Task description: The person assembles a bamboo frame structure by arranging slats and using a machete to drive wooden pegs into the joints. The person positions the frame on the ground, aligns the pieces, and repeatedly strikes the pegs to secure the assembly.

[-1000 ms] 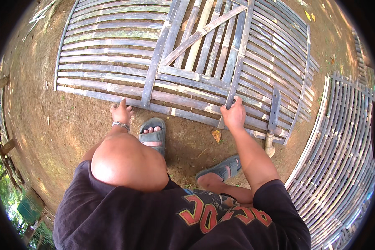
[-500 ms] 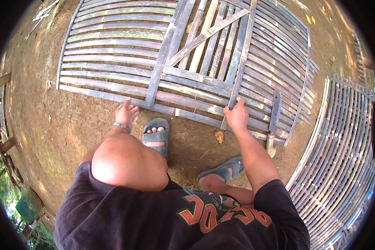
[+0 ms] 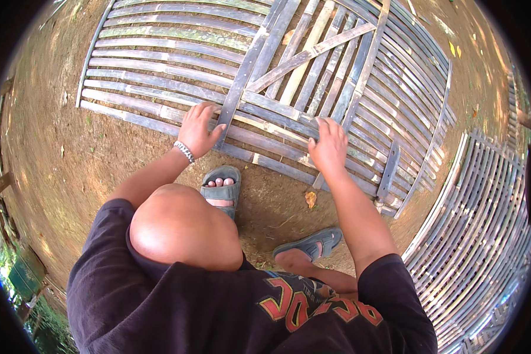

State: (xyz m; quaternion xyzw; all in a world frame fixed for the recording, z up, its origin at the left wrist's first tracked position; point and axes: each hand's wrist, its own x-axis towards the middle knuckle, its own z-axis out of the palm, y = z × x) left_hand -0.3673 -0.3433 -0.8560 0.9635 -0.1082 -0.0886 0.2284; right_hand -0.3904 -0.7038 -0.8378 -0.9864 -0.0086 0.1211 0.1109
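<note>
On the ground before me lies a bamboo slat panel (image 3: 147, 75), its long strips crossed by upright strips. Set into its middle is a gate-like section (image 3: 315, 65) with a diagonal brace. My left hand (image 3: 199, 128), a chain bracelet at its wrist, rests over the near slats beside the left upright strip (image 3: 242, 82). Its fingers are apart, with the thumb near that strip. Over the slats below the gate section is my right hand (image 3: 329, 141), fingers stretched forward and thumb out. Neither hand visibly grips anything. To the right, a large knife (image 3: 389, 171) lies on the slats.
A second bamboo slat panel (image 3: 469, 248) lies at the right. Between my sandalled feet is a dry brown leaf (image 3: 311, 199) on the bare earth. A wooden fence-like structure (image 3: 1, 183) stands at the far left.
My left hand has moved up and right from near the panel's edge onto its slats. My right hand has shifted forward and left, off the right upright strip. The panel appears slightly shifted in view.
</note>
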